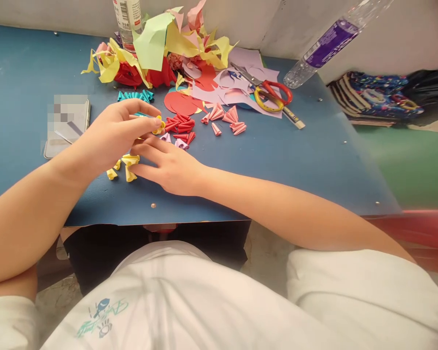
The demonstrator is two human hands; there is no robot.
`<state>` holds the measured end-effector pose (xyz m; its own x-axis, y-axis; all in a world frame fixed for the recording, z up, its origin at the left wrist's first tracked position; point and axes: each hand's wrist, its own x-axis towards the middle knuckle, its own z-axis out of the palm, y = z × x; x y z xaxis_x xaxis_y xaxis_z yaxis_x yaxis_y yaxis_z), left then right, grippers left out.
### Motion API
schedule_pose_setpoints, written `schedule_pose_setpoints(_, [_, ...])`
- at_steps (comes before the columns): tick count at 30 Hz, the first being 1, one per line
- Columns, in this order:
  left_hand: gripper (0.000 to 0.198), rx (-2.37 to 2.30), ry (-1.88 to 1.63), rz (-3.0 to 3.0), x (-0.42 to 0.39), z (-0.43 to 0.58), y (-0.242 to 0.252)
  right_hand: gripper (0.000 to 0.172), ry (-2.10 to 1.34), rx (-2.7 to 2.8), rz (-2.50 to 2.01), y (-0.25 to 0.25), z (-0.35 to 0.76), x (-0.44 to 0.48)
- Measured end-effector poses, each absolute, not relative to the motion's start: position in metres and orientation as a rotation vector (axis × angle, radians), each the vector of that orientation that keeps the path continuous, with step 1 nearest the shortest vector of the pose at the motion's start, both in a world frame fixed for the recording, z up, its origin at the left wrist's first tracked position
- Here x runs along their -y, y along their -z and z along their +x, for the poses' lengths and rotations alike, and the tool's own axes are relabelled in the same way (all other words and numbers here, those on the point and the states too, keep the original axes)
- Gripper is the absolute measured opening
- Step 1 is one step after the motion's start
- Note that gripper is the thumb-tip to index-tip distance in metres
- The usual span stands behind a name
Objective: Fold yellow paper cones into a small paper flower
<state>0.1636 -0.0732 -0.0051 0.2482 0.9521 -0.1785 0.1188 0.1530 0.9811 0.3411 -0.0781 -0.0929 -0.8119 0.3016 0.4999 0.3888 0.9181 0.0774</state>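
My left hand [113, 133] hovers over the blue table [295, 160], its fingertips pinched on a small yellow paper cone [159, 125]. Just below it, my right hand [168, 165] lies on the table with fingers stretched flat toward a few loose yellow paper cones [126, 167]. Red paper cones [180, 126] lie just beyond my fingers, and a couple of pale purple ones [178, 143] touch the right hand's fingertips. Pink paper cones [226, 119] sit further right.
A heap of coloured paper scraps [175, 48] fills the back of the table, with red-and-yellow scissors [272, 95], a ruler [294, 119], teal cones [135, 96] and a bottle [127, 22]. A phone [67, 126] lies at left. Another clear bottle [324, 46] leans at right.
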Motion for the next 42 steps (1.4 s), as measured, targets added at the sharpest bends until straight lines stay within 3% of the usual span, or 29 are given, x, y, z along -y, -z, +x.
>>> schedule_pose_setpoints(4, [0.028, -1.158, -0.914, 1.215, 0.068, 0.159, 0.004, 0.039, 0.335, 2.636, -0.554, 0.085, 0.328, 0.063])
schedule_pose_setpoints(10, [0.01, -1.188, -1.122, 1.201, 0.057, 0.157, 0.008, 0.042, 0.289, 2.749, -0.513, 0.079, 0.321, 0.049])
schedule_pose_setpoints(18, [0.005, -1.187, -1.114, 1.236, 0.054, 0.157, 0.011, 0.03, 0.023, 2.794, -0.562, 0.07, 0.322, 0.052])
schedule_pose_setpoints(25, [0.006, -1.174, -1.036, 1.238, 0.059, 0.158, 0.008, 0.019, -0.125, 2.636, -0.508, 0.061, 0.349, 0.063])
schedule_pose_setpoints(27, [0.006, -1.16, -1.005, 1.24, 0.061, 0.159, 0.006, 0.025, -0.216, 2.535, -0.47, 0.06, 0.358, 0.066])
schedule_pose_setpoints(31, [0.009, -1.142, -0.937, 1.262, 0.063, 0.16, 0.007, 0.007, -0.215, 2.324, -0.475, 0.063, 0.373, 0.066])
schedule_pose_setpoints(36, [0.014, -1.153, -0.802, 1.287, 0.064, 0.162, 0.011, 0.009, -0.225, 2.182, -0.464, 0.076, 0.382, 0.062])
schedule_pose_setpoints(42, [0.013, -1.207, -0.837, 1.335, 0.065, 0.164, 0.011, 0.013, -0.175, 2.51, -0.396, 0.08, 0.388, 0.065])
